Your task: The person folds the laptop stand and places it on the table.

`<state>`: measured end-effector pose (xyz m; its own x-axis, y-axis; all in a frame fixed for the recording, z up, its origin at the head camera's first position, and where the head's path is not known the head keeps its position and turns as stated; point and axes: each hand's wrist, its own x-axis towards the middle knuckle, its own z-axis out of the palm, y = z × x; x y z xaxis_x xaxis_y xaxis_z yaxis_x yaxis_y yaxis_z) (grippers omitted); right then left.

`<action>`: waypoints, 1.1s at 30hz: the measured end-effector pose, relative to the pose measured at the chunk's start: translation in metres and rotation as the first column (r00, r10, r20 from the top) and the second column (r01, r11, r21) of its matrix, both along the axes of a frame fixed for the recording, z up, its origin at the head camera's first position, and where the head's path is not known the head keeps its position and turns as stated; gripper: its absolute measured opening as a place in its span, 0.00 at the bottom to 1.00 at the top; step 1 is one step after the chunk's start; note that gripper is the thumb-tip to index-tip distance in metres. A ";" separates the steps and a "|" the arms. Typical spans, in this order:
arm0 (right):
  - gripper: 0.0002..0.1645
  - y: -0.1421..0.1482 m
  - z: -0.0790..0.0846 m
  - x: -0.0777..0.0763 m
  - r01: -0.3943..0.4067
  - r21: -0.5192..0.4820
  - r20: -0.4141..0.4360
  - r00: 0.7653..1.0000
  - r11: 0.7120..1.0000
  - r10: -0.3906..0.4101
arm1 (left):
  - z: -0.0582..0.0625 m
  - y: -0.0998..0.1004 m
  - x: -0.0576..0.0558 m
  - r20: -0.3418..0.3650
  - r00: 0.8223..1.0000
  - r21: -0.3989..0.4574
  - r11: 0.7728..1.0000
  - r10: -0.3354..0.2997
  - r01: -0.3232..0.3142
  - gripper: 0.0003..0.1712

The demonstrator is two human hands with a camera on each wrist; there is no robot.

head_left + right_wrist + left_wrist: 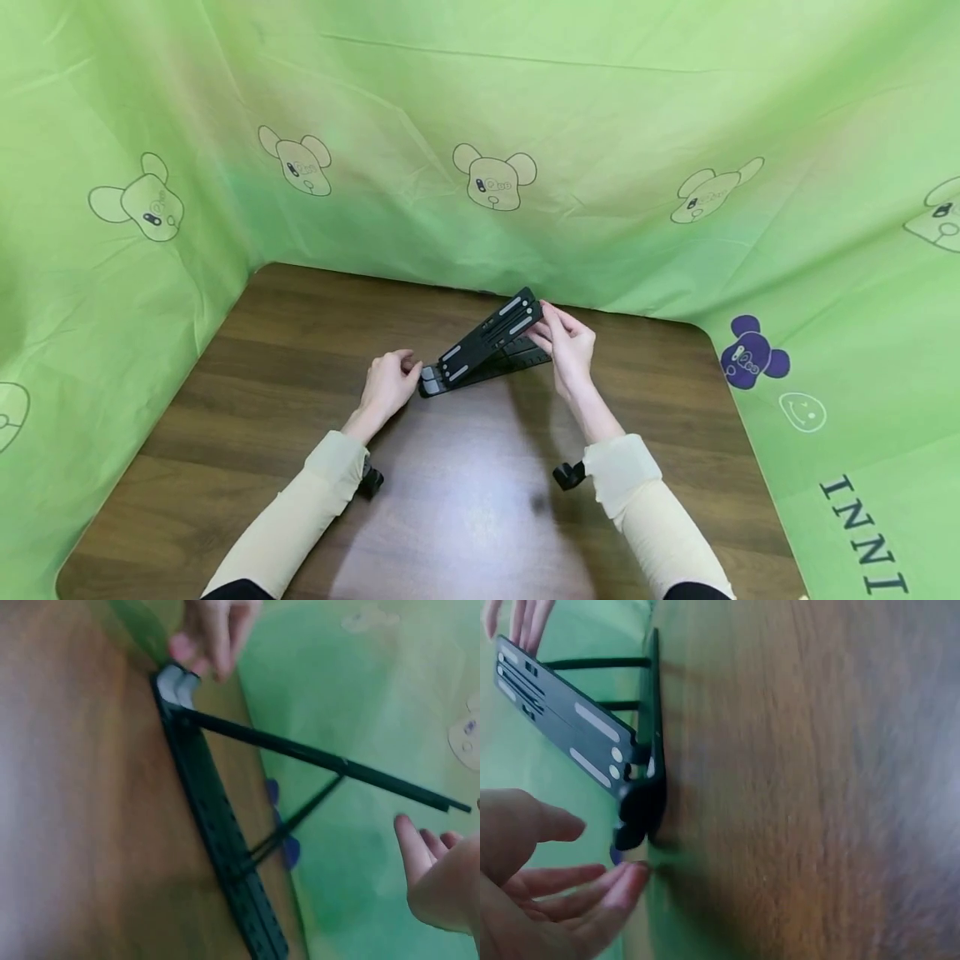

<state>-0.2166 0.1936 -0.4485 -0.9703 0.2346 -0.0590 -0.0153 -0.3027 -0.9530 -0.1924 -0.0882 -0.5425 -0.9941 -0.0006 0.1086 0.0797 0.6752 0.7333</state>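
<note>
A black folding laptop stand (491, 337) with grey pads stands on the wooden table, its upper plate tilted up from the base. Thin struts join plate and base in the right wrist view. At the raised end, my right hand (572, 346) holds the plate's edge, with fingertips at the end and other fingers beneath. My left hand (388, 383) is beside the low hinged end, near the grey-padded lips (430, 381). Thumb and fingers of that hand are apart, with nothing between them in the left wrist view.
The wooden table (300, 367) has rounded corners. Green cloth (390, 108) printed with bear heads hangs along its back and sides. Black wrist devices (570, 476) hang below the cream sleeves, close over the table.
</note>
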 end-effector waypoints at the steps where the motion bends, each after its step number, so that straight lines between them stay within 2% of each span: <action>1: 0.29 0.003 0.002 -0.004 -0.038 0.004 0.015 0.999 0.999 0.038 | -0.005 -0.001 0.000 0.011 1.000 -0.011 1.000 0.002 -0.001 0.25; 5: 0.32 0.015 0.012 -0.019 -0.184 0.022 0.075 0.980 0.983 0.182 | -0.021 0.002 0.001 0.067 0.998 -0.033 0.999 -0.011 0.014 0.29; 6: 0.33 0.019 0.014 -0.023 -0.215 0.023 0.086 0.973 0.976 0.212 | -0.017 0.004 0.004 0.079 0.997 -0.025 1.000 -0.017 0.019 0.29; 7: 0.33 0.021 0.016 -0.026 -0.242 0.030 0.095 0.966 0.970 0.239 | -0.018 0.005 0.005 0.070 0.997 -0.023 1.000 -0.018 0.020 0.28; 11: 0.33 0.028 0.020 -0.034 -0.313 0.053 0.120 0.945 0.948 0.305 | -0.002 0.011 0.012 0.070 0.998 0.005 1.000 -0.006 0.006 0.25; 14: 0.25 0.029 0.021 -0.036 -0.340 0.063 0.136 0.934 0.938 0.330 | 0.014 0.014 0.018 0.105 0.994 0.039 0.999 0.028 -0.032 0.24; 16: 0.18 0.028 0.022 -0.036 -0.342 0.063 0.137 0.934 0.938 0.331 | 0.015 0.014 0.018 0.111 0.993 0.041 0.998 0.043 -0.047 0.24; 19: 0.15 0.028 0.024 -0.035 -0.348 0.048 0.135 0.931 0.936 0.339 | 0.003 0.014 0.011 0.118 0.991 0.067 0.995 0.065 -0.073 0.23; 23: 0.19 0.028 0.027 -0.032 -0.337 0.043 0.148 0.933 0.941 0.327 | -0.028 0.011 -0.006 0.123 0.989 0.088 0.992 0.077 -0.088 0.24; 25: 0.18 0.028 0.027 -0.030 -0.319 0.037 0.160 0.937 0.947 0.310 | -0.036 0.010 -0.012 0.127 0.989 0.085 0.992 0.080 -0.091 0.24; 29: 0.13 0.024 0.028 -0.025 -0.265 0.004 0.175 0.950 0.964 0.260 | -0.039 0.008 -0.017 0.129 0.987 0.092 0.990 0.096 -0.108 0.23; 33: 0.18 0.017 0.030 -0.019 -0.202 -0.020 0.175 0.964 0.979 0.202 | -0.041 0.007 -0.023 0.127 0.986 0.110 0.986 0.111 -0.125 0.22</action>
<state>-0.2361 0.2106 -0.4187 -0.9719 0.0345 -0.2330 0.2140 -0.2844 -0.9345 -0.2153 -0.0813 -0.5834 -0.9921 -0.1241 -0.0192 -0.0886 0.5837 0.8071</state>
